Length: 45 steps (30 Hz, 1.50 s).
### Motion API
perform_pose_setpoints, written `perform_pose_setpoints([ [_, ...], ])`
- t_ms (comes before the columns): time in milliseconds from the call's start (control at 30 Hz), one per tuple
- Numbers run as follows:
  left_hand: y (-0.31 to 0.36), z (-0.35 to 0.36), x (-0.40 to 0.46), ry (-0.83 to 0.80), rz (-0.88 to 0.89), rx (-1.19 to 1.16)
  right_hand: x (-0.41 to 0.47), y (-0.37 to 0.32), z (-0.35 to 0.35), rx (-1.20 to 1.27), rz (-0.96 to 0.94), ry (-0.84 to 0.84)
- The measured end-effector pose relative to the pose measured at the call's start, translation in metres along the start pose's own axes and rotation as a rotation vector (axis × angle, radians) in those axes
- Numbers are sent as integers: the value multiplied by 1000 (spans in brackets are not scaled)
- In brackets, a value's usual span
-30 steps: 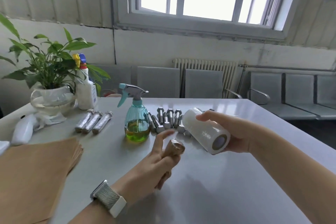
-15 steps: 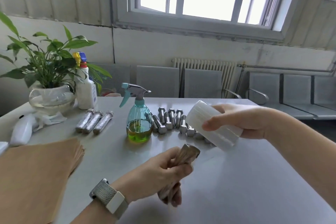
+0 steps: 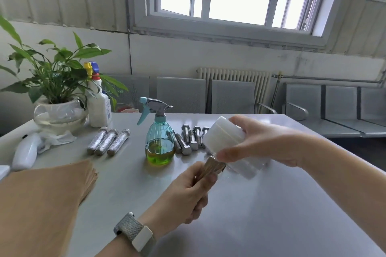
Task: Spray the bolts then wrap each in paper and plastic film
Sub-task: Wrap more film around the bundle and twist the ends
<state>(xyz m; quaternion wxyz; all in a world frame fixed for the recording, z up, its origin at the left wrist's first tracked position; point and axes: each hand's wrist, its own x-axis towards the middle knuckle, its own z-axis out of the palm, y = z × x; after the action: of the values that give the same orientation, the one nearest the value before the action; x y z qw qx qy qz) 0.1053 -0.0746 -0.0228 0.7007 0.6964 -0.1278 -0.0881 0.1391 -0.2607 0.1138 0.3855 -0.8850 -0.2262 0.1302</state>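
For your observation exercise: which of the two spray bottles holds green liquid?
The teal-trigger bottle mid-table; the white bottle beside the plant is opaque.

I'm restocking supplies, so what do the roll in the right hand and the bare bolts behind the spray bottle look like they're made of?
Roll: likely thin plastic film, milky white, translucent where it trails off.
Bare bolts: metal, probably steel, grey with a shiny finish, hex heads.
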Motion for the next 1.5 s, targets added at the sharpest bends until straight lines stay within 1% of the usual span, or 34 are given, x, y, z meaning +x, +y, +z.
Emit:
perform_pose_setpoints([
  [167, -1, -4, 2, 70, -52, -119, 3, -2, 27, -102, -114, 82],
  [200, -1, -5, 1, 80, -56, -151, 3, -2, 33, -160, -133, 105],
  [300, -4, -10, 3, 148, -105, -269, 9, 6, 54, -495, -258, 218],
  [333, -2, -9, 4, 174, -134, -307, 11, 9, 62, -559, -313, 266],
  [400, 1, -10, 6, 220, -161, -414, 14, 14, 74, -574, -447, 345],
  [500, 7, -15, 6, 242, -128, -599, 18, 21, 86, -606, -643, 462],
  [600, 11, -22, 2, 193, -56, -767, 22, 26, 93, -710, -714, 590],
  [700, 12, -24, 2, 127, -42, -838, 26, 31, 99, -695, -753, 596],
  [800, 15, -23, 3, 99, -81, -847, 30, 41, 106, -698, -828, 570],
  [867, 15, -23, 5, 103, -147, -855, 32, 49, 114, -730, -857, 548],
  [1000, 17, -27, 5, 204, -352, -942, 39, 61, 132, -795, -883, 571],
  [1067, 15, -30, 8, 269, -412, -1022, 45, 65, 135, -814, -911, 588],
  [1133, 14, -32, 10, 343, -397, -1060, 51, 67, 136, -820, -968, 612],
  [1233, 15, -33, 10, 340, -381, -1111, 56, 66, 137, -797, -1032, 655],
  [1367, 17, -35, 11, 410, -319, -1166, 56, 66, 137, -759, -1068, 700],
  [1433, 17, -37, 10, 390, -289, -1192, 56, 65, 137, -708, -1073, 755],
  [1500, 20, -39, 6, 333, -227, -1225, 55, 63, 136, -613, -1068, 799],
])
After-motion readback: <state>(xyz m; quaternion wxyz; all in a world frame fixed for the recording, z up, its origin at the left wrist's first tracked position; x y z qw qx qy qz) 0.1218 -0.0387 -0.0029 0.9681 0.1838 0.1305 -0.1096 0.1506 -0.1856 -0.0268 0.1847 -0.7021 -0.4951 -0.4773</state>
